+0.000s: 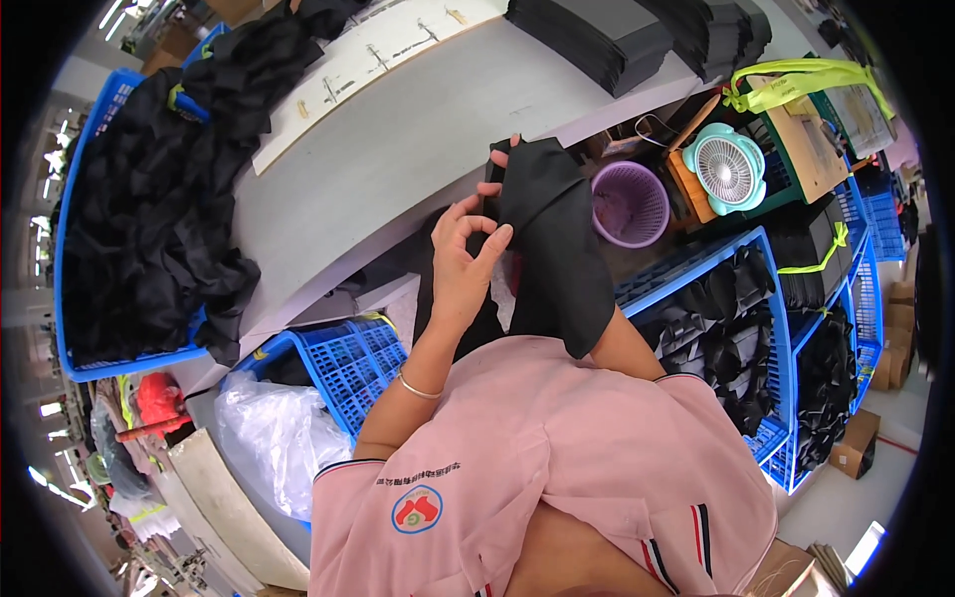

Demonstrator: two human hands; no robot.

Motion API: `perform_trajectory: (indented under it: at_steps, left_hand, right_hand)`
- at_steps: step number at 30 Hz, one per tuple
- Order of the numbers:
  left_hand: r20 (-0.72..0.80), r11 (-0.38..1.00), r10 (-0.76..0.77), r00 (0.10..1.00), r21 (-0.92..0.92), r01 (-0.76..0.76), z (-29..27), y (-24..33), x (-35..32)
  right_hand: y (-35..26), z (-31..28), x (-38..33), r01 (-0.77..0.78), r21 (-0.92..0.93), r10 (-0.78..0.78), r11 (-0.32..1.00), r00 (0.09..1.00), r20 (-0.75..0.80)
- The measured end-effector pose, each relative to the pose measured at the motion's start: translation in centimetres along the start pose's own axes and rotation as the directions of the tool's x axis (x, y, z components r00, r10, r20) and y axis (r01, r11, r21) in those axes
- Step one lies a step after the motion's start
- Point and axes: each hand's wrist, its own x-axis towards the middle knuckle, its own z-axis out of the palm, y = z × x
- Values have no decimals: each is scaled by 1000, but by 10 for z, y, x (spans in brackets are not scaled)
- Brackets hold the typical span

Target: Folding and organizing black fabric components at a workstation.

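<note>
A black fabric piece (550, 214) hangs folded in front of me, draped over my right forearm, between the table edge and my lap. My right hand (500, 159) is behind it; only a few fingertips show curled around its far left edge, and the rest is covered by the cloth. On the left side, my left hand (464, 257) has its thumb and forefinger brought together in a pinch at the fabric's near edge. The other left fingers are bent beside the cloth. A bangle circles my left wrist.
Beyond my hands curves a grey table (348, 164), bearing stacked black sheets (587, 45). A blue crate (75, 239) of black fabric stands left. Rightward are a purple basket (631, 205), a turquoise fan (729, 167) and another filled blue crate (781, 348). A plastic bag (284, 428) lies lower left.
</note>
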Motion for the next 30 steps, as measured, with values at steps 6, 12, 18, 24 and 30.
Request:
perform_trajectory:
  at_steps: [6, 12, 18, 24, 30]
  left_hand:
    - [-191, 995, 95, 977, 7, -95, -20, 0, 17]
    - [-148, 988, 141, 979, 79, -130, -26, -9, 40]
    - [-327, 923, 376, 867, 217, -319, -6, 10, 20]
    - [-13, 838, 505, 863, 248, -486, 25, -7, -8]
    - [83, 685, -277, 957, -681, 257, 1, -9, 22]
  right_hand:
    - [9, -4, -22, 177, -566, -103, 805, 982, 159]
    - [-34, 45, -24, 62, -630, 107, 774, 968, 228]
    - [-10, 6, 35, 386, -740, -194, 551, 921, 336]
    - [26, -6, 76, 321, -756, -261, 570, 944, 204]
    - [57, -13, 68, 282, -747, -317, 602, 943, 101]
